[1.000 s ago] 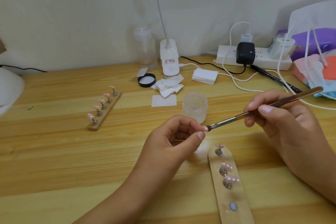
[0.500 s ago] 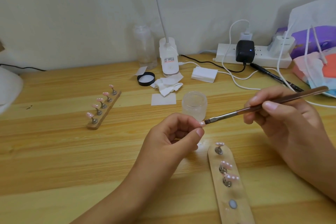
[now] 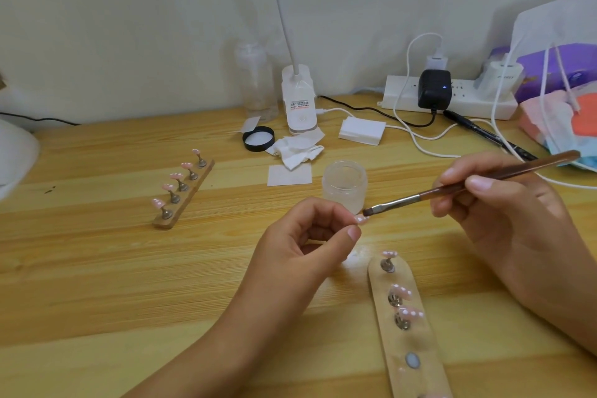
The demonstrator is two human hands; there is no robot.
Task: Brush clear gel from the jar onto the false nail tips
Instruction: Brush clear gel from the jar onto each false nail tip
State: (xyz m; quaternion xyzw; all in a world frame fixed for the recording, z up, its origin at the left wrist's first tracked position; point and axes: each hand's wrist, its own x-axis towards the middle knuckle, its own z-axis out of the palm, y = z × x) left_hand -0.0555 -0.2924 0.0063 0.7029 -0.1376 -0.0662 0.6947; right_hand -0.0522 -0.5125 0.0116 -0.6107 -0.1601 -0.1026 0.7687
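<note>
Clearly I was mid-coat on a single tip. My left hand was curled, thumb and forefinger pinching one pink false nail tip by its base, above the table near the middle of my view. My right hand, at three o'clock from it, gripped the brush like a pen, with the thumb over the brown handle. The open jar of clear gel stood at twelve o'clock from the pinched tip, just behind it. The bristles sat right at the tip's upper edge; whether they touched it I could not tell from that angle. As I judged it, the next move called for a light stroke along the tip and a steady left pinch. A reload from the jar was needed only if the bristles ran dry.

For room, the wooden table gave its widest open stretch from seven round to nine o'clock, and its back edge met the wall at twelve. The near holder, at five o'clock, carried three tips on pegs close under my right wrist, so a dropped forearm could have knocked them. The far holder, at ten o'clock and well apart, held five more. White cables trailed at two o'clock, near the brush's back end, where a wide swing might have snagged.
</note>
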